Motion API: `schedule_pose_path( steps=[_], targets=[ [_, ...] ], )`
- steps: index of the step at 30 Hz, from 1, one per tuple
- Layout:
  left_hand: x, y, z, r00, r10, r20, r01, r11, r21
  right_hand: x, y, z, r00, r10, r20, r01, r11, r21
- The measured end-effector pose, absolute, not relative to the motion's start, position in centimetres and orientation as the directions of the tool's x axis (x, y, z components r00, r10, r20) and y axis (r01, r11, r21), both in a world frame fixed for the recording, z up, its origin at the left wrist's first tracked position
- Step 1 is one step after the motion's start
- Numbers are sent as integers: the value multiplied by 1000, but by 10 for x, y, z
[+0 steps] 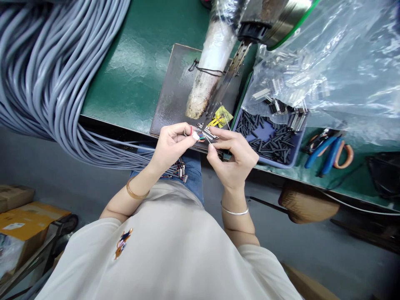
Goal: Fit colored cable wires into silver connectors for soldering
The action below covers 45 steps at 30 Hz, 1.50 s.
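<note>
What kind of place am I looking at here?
Probably a cable-assembly workbench in an electronics workshop. A thick bundle of grey cables hangs over the green bench, a blue tray holds small black tubes, and both hands hold a connector with coloured wires.

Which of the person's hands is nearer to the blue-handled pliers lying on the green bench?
The right hand. It sits just left of the blue tray, with the blue-handled pliers beyond that tray. The left hand is farther left, on the far side of the small metal connector both hands hold.
</note>
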State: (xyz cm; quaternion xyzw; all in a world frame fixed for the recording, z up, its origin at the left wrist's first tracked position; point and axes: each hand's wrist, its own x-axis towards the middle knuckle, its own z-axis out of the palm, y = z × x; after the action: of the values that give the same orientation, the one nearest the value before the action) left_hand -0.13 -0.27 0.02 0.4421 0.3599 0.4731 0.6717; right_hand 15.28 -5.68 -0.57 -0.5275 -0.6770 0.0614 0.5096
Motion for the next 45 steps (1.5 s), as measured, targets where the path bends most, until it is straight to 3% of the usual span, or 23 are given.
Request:
schedule_pose_path(
  steps=[14, 20, 27, 45],
  targets=[
    [-2, -2, 4, 311, 937, -157, -335, 263, 905, 153, -59, -11, 58, 769, 637, 637, 463, -617],
    [-3, -4, 3, 318, 935, -154, -322, 260, 910, 154, -59, -13, 143, 828, 543, 535, 397, -746],
    [-1, -8, -1, 255, 964, -81, -205, 136, 969, 150, -56, -11, 91, 772, 629, 622, 449, -641],
    [-2, -9, 1, 207, 978, 33, -96, -14, 995, 151, -54, -11, 59, 752, 656, 700, 437, -564]
  ],
)
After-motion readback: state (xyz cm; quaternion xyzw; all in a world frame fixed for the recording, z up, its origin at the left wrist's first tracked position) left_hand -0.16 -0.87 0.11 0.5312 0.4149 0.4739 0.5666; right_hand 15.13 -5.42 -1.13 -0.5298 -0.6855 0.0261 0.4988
